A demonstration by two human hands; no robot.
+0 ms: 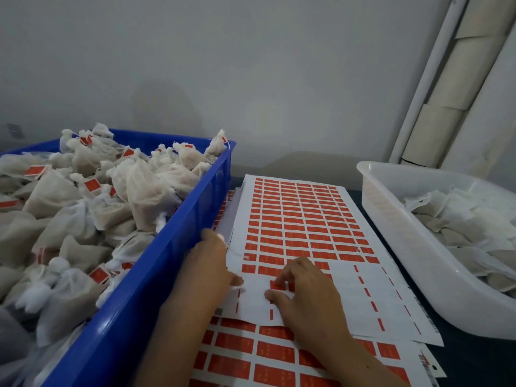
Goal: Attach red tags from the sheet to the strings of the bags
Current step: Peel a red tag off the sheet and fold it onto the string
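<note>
1. Head view, counts: two trays, one blue crate [178, 236] at the table's left edge and one white tub [396, 247] at its right edge; two hands; several overlapping tag sheets between the trays, exact number unclear.
2. The blue crate is heaped with tagged bags [83, 196], too many to count; the white tub holds untagged bags [460, 219].
3. The top sheet [301, 219] fills the gap between the trays, its long axis running from the near edge toward the wall, slightly tilted left; its near rows are stripped bare.
4. Left hand [209, 258] lies just beside the crate wall, fingers pressing the sheet's left edge.
5. Right hand [304, 289] sits on the sheet's near part, fingertips pinching a red tag [279, 285] at the stripped boundary.
6. Dark table [474, 364] shows only at the near right corner.
</note>
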